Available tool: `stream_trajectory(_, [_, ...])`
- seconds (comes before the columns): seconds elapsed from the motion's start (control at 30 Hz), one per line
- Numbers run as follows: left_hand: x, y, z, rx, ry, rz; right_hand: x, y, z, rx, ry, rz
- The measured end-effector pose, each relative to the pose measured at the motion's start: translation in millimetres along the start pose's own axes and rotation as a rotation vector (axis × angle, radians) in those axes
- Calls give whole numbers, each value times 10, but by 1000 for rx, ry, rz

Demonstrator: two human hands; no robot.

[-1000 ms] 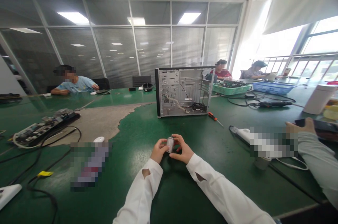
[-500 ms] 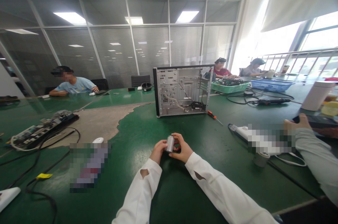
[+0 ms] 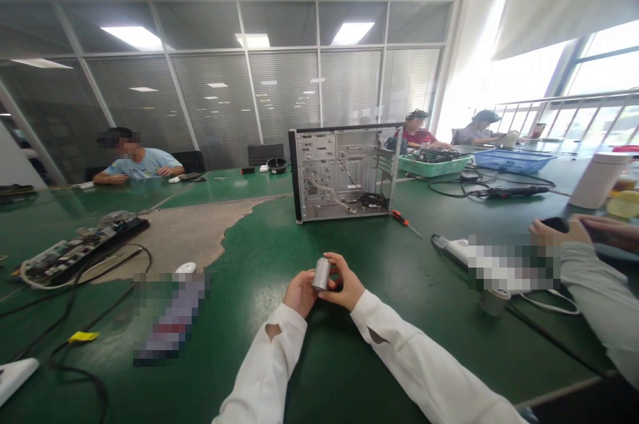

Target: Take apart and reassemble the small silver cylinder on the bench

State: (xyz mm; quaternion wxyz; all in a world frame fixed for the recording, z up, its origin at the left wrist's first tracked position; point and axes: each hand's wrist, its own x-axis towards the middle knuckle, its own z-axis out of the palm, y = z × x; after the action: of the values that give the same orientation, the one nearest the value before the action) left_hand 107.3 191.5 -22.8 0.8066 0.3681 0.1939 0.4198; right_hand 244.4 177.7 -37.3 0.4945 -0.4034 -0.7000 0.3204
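Fingers (image 3: 337, 257) of the right hand (image 3: 348, 284) arch around a silver cylinder (image 3: 321, 273) over a green table (image 3: 264, 257), forefinger by its upper end and thumb by its lower, parted about as wide as the piece they hold. At the cylinder's 9 o'clock, the left hand (image 3: 298, 294) sits close against its side, fingers loosely curled; whether they grip cannot be told. The step in hand looks like a close inspection; the next move seems to call for one firm hold while the other hand eases off. The long axis stands near upright, top leaning toward 1 o'clock, base toward 7. An open computer case (image 3: 344, 171) stands just past 12, an orange-handled screwdriver (image 3: 401, 218) at 2.
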Motion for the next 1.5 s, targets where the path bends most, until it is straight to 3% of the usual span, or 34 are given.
stream_trajectory(0.17, [9,-5,17,-11,-1,-54,-7,-17,2,-19,38,-16])
stream_trajectory(0.37, [58,-86,60,112,82,-44,9,33,21,-72,102,-12])
stream_trajectory(0.53, [129,-177,-1,212,229,58,12,29,9,-96,103,-21])
stream_trajectory(0.67, [142,-175,-49,468,341,142,14,28,-2,-153,134,-26])
stream_trajectory(1.0, [87,-180,-47,946,412,400,-5,80,35,-279,161,-98])
stream_trajectory(1.33, [125,-154,-62,612,439,317,10,62,-9,-162,40,9])
stream_trajectory(1.5, [96,-108,-54,452,414,155,-6,64,-51,-67,-38,33])
